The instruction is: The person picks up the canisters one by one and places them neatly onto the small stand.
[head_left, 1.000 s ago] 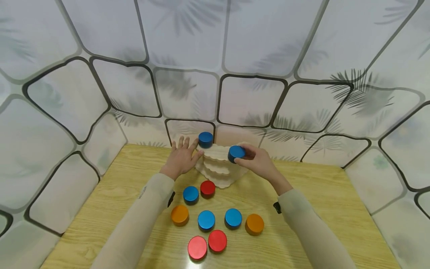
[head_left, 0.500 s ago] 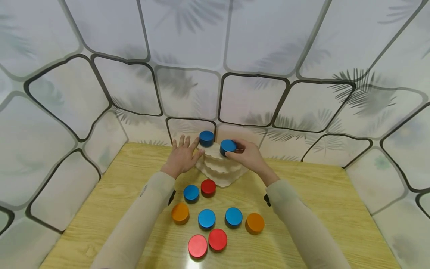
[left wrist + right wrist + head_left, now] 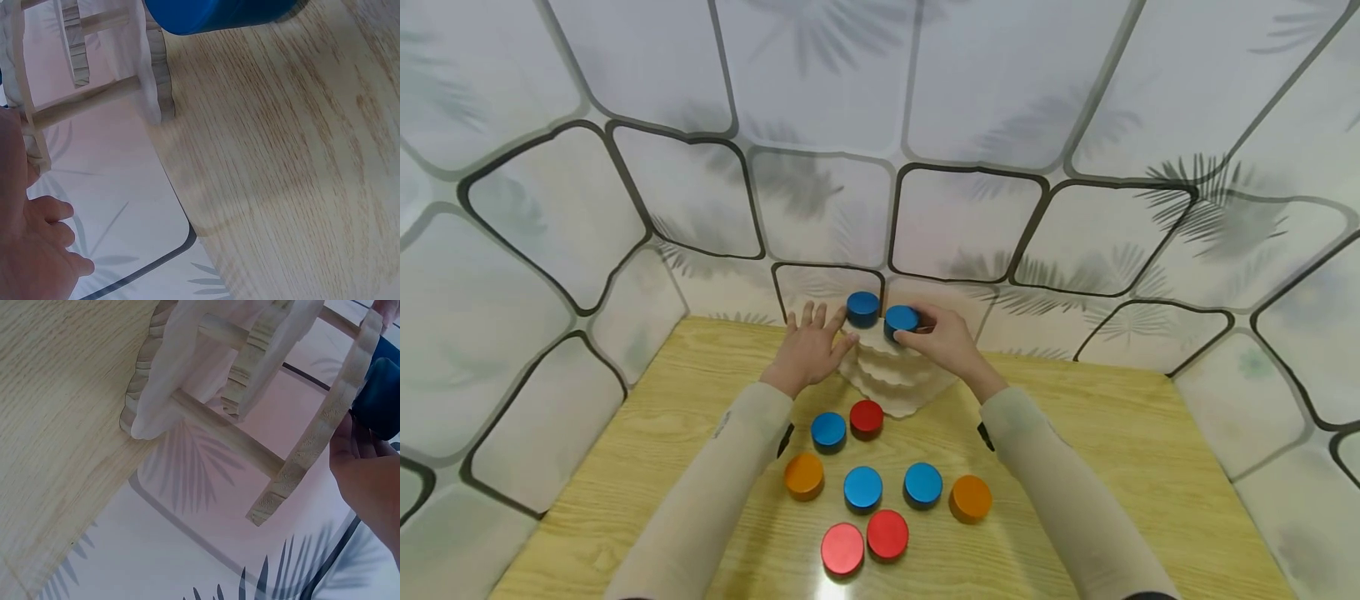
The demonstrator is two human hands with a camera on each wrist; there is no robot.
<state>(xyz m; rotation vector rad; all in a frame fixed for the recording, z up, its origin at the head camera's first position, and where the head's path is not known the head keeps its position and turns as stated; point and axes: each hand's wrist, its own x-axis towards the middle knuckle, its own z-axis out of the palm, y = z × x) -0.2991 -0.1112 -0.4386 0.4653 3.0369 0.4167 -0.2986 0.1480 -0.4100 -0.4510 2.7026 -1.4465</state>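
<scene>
At the back of the table, a small tiered wooden stand (image 3: pixel 891 375) with scalloped edges carries two blue discs on its top tier. My right hand (image 3: pixel 946 337) pinches the right blue disc (image 3: pixel 900 321) between thumb and fingers, low over the top tier; the right wrist view shows this blue disc (image 3: pixel 380 394) right at the tier's surface. Just left of it stands the other blue disc (image 3: pixel 862 307). My left hand (image 3: pixel 805 354) lies spread at the stand's left edge, its index fingertip close to that disc and its thumb at the tier's edge.
Nearer on the wooden table (image 3: pixel 1112 467) stand several more discs: a red disc (image 3: pixel 867 419) and a blue disc (image 3: pixel 829 431) just before the stand, then orange (image 3: pixel 804 476), blue, red and another orange disc (image 3: pixel 971 498). A patterned wall (image 3: pixel 970 225) rises close behind the stand.
My right hand has moved left and slightly back with its blue disc, from the stand's right side to beside the other blue disc. My left hand has stayed in place.
</scene>
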